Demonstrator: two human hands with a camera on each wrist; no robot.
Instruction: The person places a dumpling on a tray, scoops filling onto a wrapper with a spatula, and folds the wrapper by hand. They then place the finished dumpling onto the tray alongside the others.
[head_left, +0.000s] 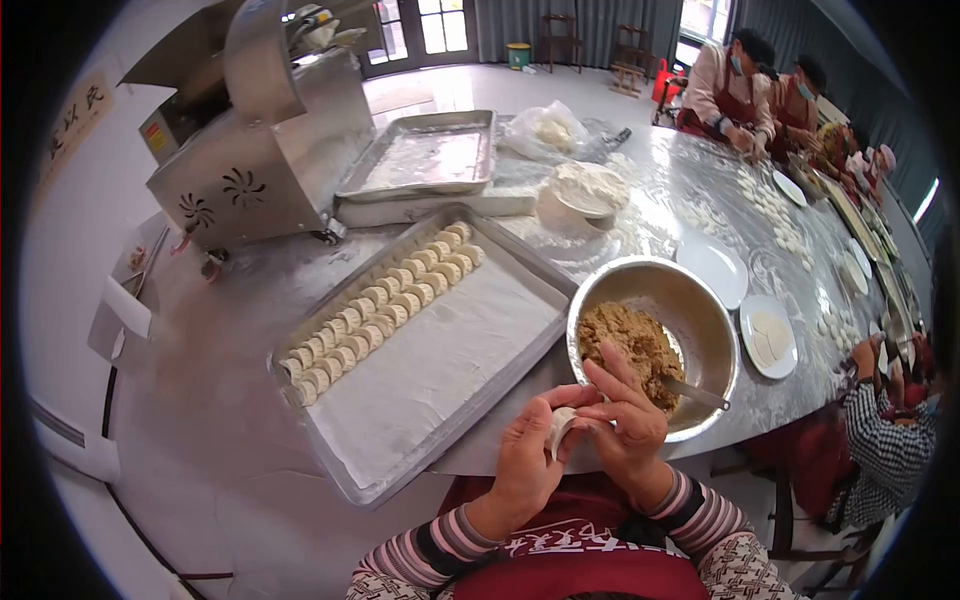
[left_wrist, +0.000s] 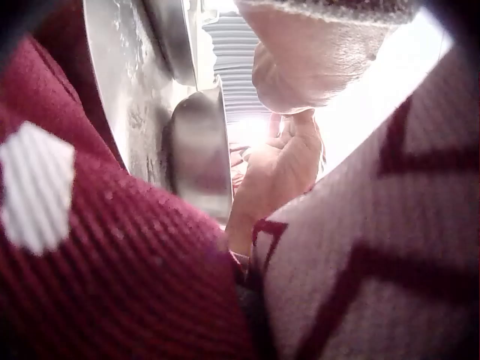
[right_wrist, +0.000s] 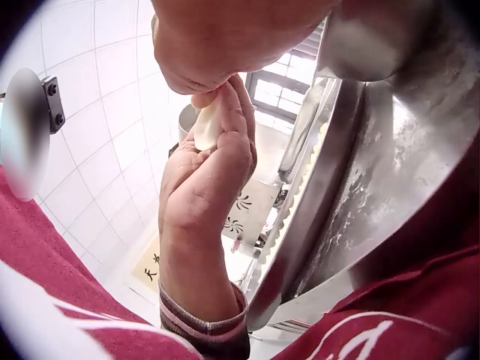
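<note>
In the head view a pale folded dumpling (head_left: 561, 430) is pinched between the two hands, just in front of the steel bowl (head_left: 727, 345). The left hand (head_left: 527, 455) curls its fingers and thumb round the dumpling's left side. Thumb and forefinger of the right hand (head_left: 628, 425) press its right edge, the other fingers raised over the bowl. Brown filling (head_left: 630, 335) lies in the bowl with a metal spoon (head_left: 697, 393). From the right wrist view, the dumpling (right_wrist: 208, 129) rests in the left hand (right_wrist: 206, 184), below the right hand (right_wrist: 240, 37).
A paper-lined tray (head_left: 430, 390) holds two rows of dumplings (head_left: 350, 335) left of the bowl. Beyond are an empty metal tray (head_left: 425, 152), a bowl of flour (head_left: 590, 188), a steel machine (head_left: 260, 150) and a plate of wrappers (head_left: 768, 338). Other people stand at the table's right side.
</note>
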